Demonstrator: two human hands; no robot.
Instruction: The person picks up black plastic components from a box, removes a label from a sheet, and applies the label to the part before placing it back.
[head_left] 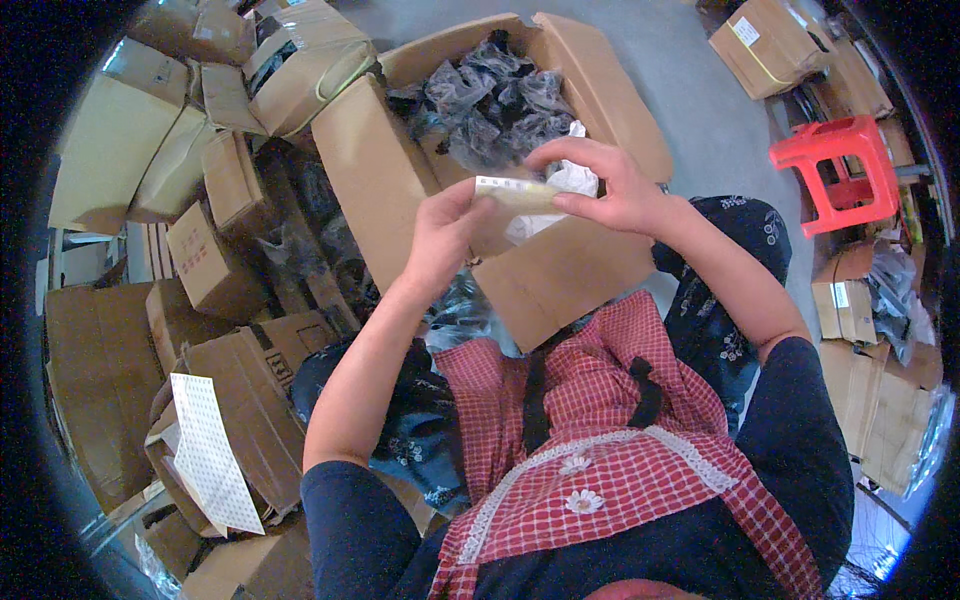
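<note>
Above open carton (pixel 560 270), fingers (pixel 575 203) pinching strip (pixel 515 190)

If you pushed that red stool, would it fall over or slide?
The red stool looks like moulded plastic, so it is probably light and would likely slide on the smooth grey floor. Its legs splay outward, so a low push seems unlikely to tip it; a high push might.
</note>
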